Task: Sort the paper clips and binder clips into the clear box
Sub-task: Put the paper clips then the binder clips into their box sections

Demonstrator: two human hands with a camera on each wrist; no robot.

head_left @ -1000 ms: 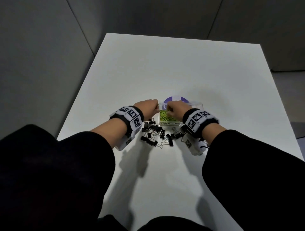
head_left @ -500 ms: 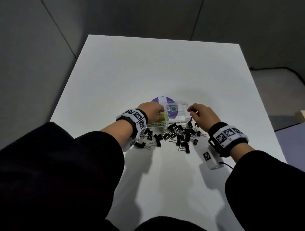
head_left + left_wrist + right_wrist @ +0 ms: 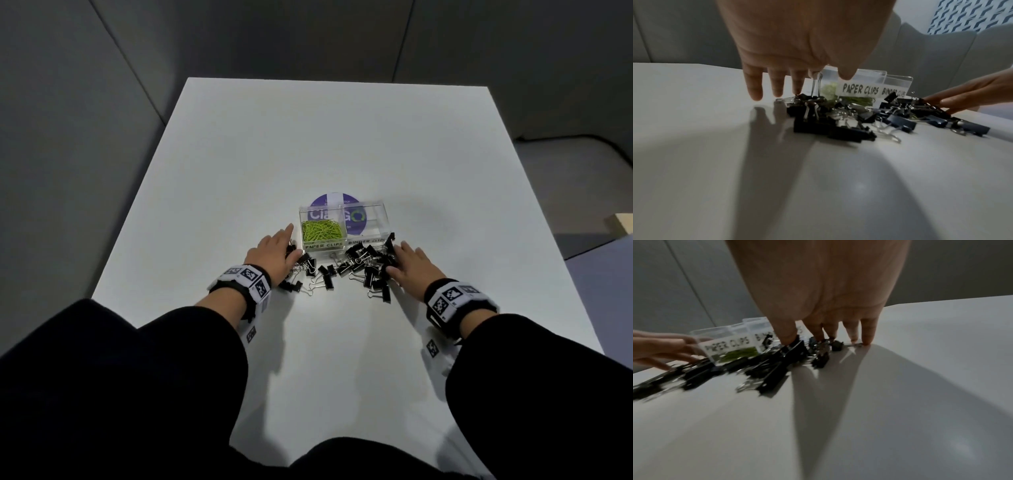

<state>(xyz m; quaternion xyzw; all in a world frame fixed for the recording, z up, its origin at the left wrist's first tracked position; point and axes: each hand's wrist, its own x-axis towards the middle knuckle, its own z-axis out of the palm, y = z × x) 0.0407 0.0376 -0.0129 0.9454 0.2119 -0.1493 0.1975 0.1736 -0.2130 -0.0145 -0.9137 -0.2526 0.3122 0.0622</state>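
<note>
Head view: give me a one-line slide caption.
Both open hands, left hand and right hand, flank black binder clips before the clear box holding green paper clips.

The worktop (image 3: 308,137) is showing plain white. The box (image 3: 375,214) is showing clear, with white labels lettered in black. The paper clips (image 3: 322,230) in its left compartment are showing lime green. The binder clips (image 3: 363,263) are showing black with silver wire handles. A disc (image 3: 322,202) under the box is showing purple with white lettering and a green ring. The wristbands (image 3: 248,279) are carrying black-and-white square codes. The sleeves (image 3: 137,359) are showing black.
</note>
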